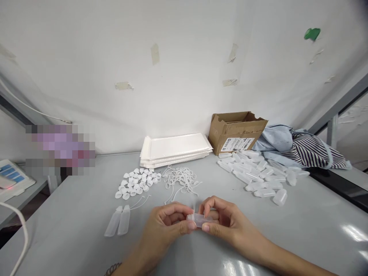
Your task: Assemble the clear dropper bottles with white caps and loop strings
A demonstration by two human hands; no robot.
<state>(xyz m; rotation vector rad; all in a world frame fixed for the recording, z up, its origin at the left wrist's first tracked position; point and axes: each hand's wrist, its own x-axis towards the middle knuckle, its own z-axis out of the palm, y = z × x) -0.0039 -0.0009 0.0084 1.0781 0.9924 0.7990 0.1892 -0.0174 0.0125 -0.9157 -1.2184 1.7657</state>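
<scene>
My left hand (168, 226) and my right hand (222, 222) meet over the grey table (71, 214), both pinching one small clear plastic bottle (199, 219) that lies sideways between their fingertips. Just behind my hands lies a tangle of white cords (179, 180). A heap of small white caps (138, 183) sits to the left of the cords. Two capped bottles with cords (119, 221) lie side by side to the left of my left hand. A pile of clear empty bottles (255, 174) lies at the right.
A stack of white flat packs (175, 149) leans at the wall. An open cardboard box (235, 130) stands beside it, with blue and striped cloth (301, 147) to its right. A device with blue buttons (10, 178) sits at the far left.
</scene>
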